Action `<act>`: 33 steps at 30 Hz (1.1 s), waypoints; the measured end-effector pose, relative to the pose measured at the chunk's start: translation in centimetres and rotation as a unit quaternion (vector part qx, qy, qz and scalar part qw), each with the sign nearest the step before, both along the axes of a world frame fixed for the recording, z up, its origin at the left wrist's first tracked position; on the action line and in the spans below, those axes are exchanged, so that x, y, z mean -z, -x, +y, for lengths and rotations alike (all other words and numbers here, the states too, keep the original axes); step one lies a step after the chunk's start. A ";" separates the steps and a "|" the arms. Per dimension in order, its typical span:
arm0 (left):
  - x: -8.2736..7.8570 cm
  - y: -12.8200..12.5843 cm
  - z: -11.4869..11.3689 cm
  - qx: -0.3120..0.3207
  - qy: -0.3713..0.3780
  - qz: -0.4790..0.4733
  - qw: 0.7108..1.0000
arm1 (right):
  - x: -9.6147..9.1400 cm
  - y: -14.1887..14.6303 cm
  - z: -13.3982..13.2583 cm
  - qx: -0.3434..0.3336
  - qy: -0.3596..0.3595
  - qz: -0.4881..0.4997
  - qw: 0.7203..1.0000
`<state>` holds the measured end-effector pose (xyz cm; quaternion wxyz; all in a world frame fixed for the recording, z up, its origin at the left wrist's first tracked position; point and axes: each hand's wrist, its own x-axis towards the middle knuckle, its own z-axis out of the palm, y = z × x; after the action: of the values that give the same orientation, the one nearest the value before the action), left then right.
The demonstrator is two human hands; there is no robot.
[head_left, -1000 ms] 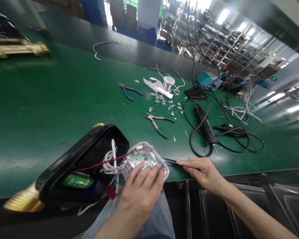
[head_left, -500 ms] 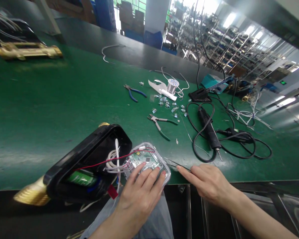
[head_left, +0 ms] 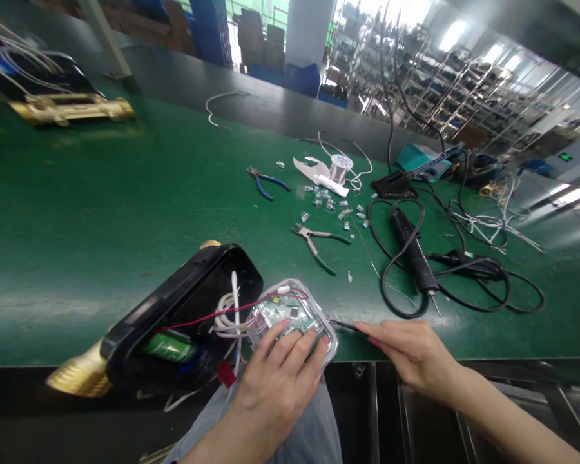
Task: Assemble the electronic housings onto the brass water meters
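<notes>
A green circuit board (head_left: 297, 314) sits in a clear plastic case (head_left: 333, 338) near the table's front edge. My left hand (head_left: 283, 380) holds it down, fingers bent over the board; its thumb is hidden. Dark tweezers (head_left: 343, 324) are pinched in my right hand (head_left: 413, 351), their tips at the case's right side. White cables (head_left: 227, 316) and a red wire (head_left: 198, 319) run from the board into a tilted black housing (head_left: 174, 277). Inside that lies a green cylinder (head_left: 171, 347), and a brass threaded fitting (head_left: 80, 374) sticks out below.
Green-handled cutters (head_left: 316, 245), blue-handled cutters (head_left: 268, 182) and small clear-and-blue parts (head_left: 328, 201) lie ahead. A solder spool (head_left: 339, 169) stands behind them. At right are an electric screwdriver (head_left: 413, 251) and looped black cord. A brass assembly (head_left: 70, 109) sits far left.
The tweezers' prongs, seen apart before, now look close together against the case. My right-hand fingers have closed up more around them. My left hand stays on the board; the whole view has shifted slightly.
</notes>
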<state>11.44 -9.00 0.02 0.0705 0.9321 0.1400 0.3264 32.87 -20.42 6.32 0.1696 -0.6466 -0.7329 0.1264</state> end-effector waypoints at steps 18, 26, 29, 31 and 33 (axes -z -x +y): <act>-0.4 0.7 0.6 0.032 0.020 0.001 0.999 | 0.7 2.0 0.6 0.123 0.133 0.011 0.983; -0.3 0.9 0.7 0.060 0.009 0.016 0.998 | 1.8 2.5 0.9 0.138 0.094 0.124 0.978; -0.4 1.0 0.8 0.070 0.007 0.008 0.997 | 1.1 3.0 1.3 0.145 0.090 0.164 0.972; -0.5 1.0 0.9 0.073 0.022 -0.007 0.997 | 0.7 3.3 1.6 0.150 0.091 0.178 0.968; -0.7 1.1 0.8 0.069 0.057 -0.030 0.995 | 0.1 3.6 1.9 0.152 0.092 0.183 0.967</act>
<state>10.38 -8.19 0.68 0.1503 0.9237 0.0914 0.3405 29.30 -18.55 6.19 0.2575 -0.7290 -0.5679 0.2824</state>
